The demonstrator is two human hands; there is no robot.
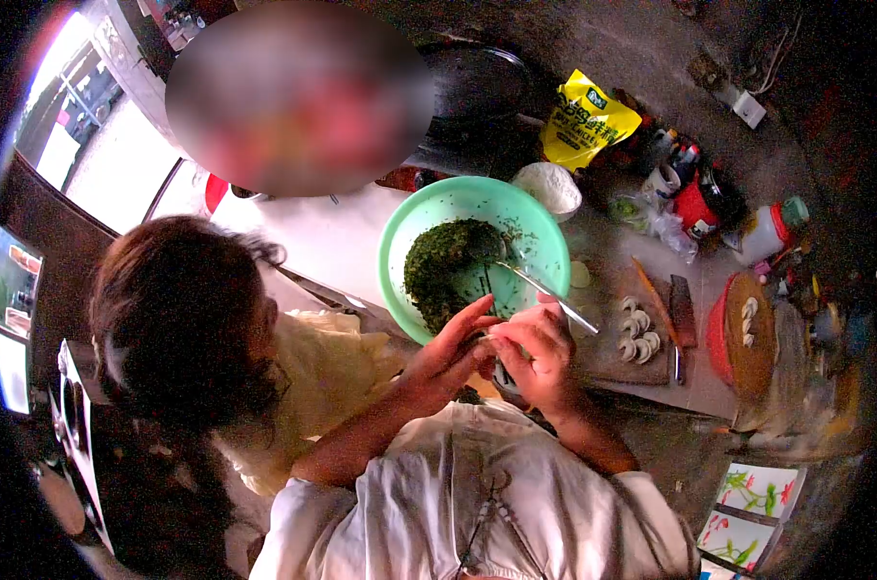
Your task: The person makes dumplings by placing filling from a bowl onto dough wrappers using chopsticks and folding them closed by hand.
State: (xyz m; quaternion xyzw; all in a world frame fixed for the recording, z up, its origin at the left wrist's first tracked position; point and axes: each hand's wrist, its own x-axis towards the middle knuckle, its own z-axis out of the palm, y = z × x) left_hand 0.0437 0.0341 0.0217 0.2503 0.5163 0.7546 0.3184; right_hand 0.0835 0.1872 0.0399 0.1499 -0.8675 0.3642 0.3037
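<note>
My left hand (450, 350) and my right hand (540, 350) meet at the near rim of a mint-green bowl (392, 280). Their fingers are pinched together around a small pale dumpling, mostly hidden by the fingers. Inside the bowl, dark green chopped filling (438, 266) is heaped toward the left. A metal spoon (556, 298) leans over the right rim, its handle passing just beyond my right hand. Right of my hands, several folded dumplings (637, 333) lie on a cutting board (603, 360).
A rolling pin (657, 307) lies beside the dumplings. Further right, a round board (747, 362) carries more dumplings. A bowl of white powder (548, 189) and a yellow bag (585, 121) stand behind. Another person (182, 319) is close on my left; a blurred area covers the back left.
</note>
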